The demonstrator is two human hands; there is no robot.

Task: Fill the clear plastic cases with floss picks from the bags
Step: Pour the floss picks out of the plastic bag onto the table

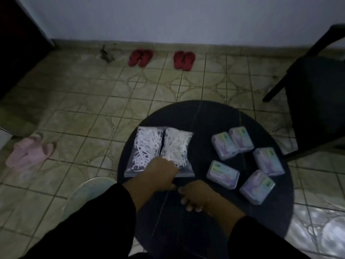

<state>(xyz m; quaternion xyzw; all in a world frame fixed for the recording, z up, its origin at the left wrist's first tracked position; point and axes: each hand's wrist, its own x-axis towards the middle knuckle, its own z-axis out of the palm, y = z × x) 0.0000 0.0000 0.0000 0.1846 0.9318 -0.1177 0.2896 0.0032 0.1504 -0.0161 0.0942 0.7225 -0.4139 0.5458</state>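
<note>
Two clear bags of white floss picks lie side by side on the left half of a round black table (205, 116): the left bag (143, 148) and the right bag (177, 146). Several clear plastic cases with purple inserts, all closed, lie scattered on the right half, among them one (223, 174) nearest the bags and one (257, 186) at the front right. My left hand (161, 173) lies over the near left corner of the right bag, its fingers curled down onto the bag's edge. My right hand (196, 197) rests on the table near me, its fingers loosely curled and holding nothing.
A black chair (315, 86) stands right of the table. On the tiled floor are two pairs of red slippers (141, 57) (184, 60) by the far wall and pink slippers (29, 154) at the left. A pale round stool (89, 191) sits beside my left arm.
</note>
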